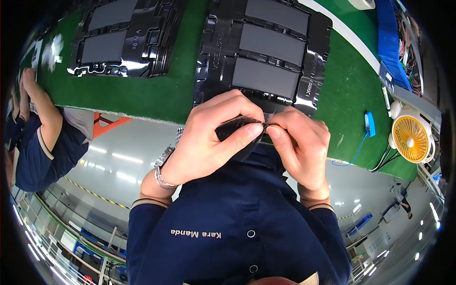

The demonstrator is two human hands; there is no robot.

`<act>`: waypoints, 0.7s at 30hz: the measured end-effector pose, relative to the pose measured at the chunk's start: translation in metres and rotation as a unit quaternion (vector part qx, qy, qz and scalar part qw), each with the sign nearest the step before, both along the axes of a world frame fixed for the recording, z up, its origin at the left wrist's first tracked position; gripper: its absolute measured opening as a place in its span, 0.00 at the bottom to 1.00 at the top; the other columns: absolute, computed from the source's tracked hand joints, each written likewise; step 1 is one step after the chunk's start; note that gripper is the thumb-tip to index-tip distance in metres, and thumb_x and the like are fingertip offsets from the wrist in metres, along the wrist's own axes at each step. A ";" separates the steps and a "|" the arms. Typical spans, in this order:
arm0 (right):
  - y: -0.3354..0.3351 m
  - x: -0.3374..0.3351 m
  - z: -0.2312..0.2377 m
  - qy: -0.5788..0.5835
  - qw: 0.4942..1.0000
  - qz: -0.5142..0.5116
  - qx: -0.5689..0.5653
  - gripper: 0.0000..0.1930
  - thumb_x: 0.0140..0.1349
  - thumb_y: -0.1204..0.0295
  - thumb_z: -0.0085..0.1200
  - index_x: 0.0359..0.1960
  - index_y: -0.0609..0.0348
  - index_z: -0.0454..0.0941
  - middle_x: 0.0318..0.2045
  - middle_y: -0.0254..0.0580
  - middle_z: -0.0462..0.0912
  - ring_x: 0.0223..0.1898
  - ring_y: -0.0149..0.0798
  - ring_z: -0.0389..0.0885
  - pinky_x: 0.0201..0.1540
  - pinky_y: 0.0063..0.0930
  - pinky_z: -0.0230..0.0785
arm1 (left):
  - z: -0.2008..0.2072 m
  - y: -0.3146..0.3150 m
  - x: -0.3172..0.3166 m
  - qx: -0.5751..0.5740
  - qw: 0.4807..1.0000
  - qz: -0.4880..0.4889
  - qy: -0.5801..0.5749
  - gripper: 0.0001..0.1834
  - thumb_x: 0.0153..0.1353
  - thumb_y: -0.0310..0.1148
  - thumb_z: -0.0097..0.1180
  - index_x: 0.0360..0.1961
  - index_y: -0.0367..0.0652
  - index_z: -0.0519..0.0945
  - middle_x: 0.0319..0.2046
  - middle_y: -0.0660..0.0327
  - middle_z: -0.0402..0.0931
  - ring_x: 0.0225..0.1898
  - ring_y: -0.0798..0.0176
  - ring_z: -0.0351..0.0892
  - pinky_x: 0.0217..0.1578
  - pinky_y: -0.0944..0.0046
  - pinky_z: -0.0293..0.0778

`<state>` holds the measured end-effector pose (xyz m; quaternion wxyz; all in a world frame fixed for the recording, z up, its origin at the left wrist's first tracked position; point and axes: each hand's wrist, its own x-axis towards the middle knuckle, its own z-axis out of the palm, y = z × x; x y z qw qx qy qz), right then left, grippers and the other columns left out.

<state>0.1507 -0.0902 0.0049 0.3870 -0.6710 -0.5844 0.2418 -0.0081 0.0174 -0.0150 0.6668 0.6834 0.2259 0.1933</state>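
My left hand is closed on a thin dark flat piece, its thumb along the near side and its fingers curled over the far side. At the piece's right end, my right hand pinches with thumb and forefinger, the fingertips almost meeting those of my left. A bit of clear film seems to show there, but it is too small to be sure. Just beyond my hands lies a black plastic tray with flat grey panels in its recesses.
A stack of black trays with grey panels stands at the left on the green bench. To the right are a blue clip-like item on a cord, a yellow-and-white fan and a blue bin. Another person works at far left.
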 end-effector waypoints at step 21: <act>0.001 0.008 -0.009 -0.066 0.994 -0.013 0.081 0.06 0.49 0.76 0.63 0.23 0.59 0.77 0.16 0.36 0.74 0.14 0.36 0.72 0.17 0.27 0.63 | -0.004 -0.001 0.004 0.012 0.999 0.003 0.042 0.07 0.60 0.29 0.58 0.33 0.35 0.77 0.30 0.60 0.74 0.34 0.65 0.74 0.37 0.66 0.70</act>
